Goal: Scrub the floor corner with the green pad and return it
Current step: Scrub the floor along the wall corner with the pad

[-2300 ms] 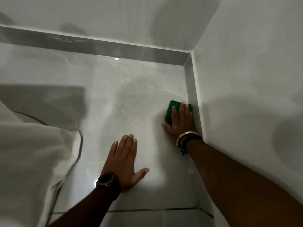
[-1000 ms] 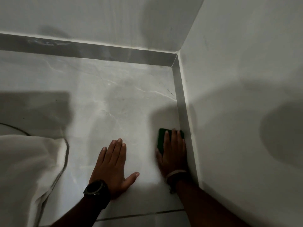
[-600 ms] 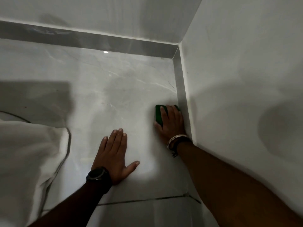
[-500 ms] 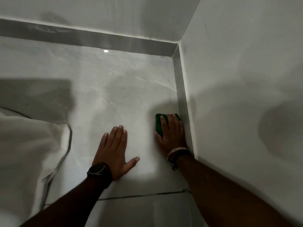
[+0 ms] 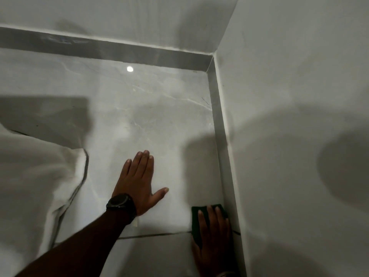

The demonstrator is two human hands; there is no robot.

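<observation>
Pad (image 5: 196,218): green, against the skirting (image 5: 219,136).
Right hand (image 5: 213,242): flat, fingers straight, pressing pad.
Left hand (image 5: 139,182): flat, spread on floor (image 5: 139,108), left of pad, holding nothing.

Dim, greyish scene. Small round glare spot (image 5: 130,68) on glossy pale-grey marbled floor (image 5: 159,116). Broad soft shadows on plain white right-hand wall (image 5: 289,86). Lower right corner darkest; overall slightly soft focus.

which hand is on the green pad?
The right hand, fingers flat on the green pad by the wall. The left hand, wearing the watch, rests on bare floor.
</observation>
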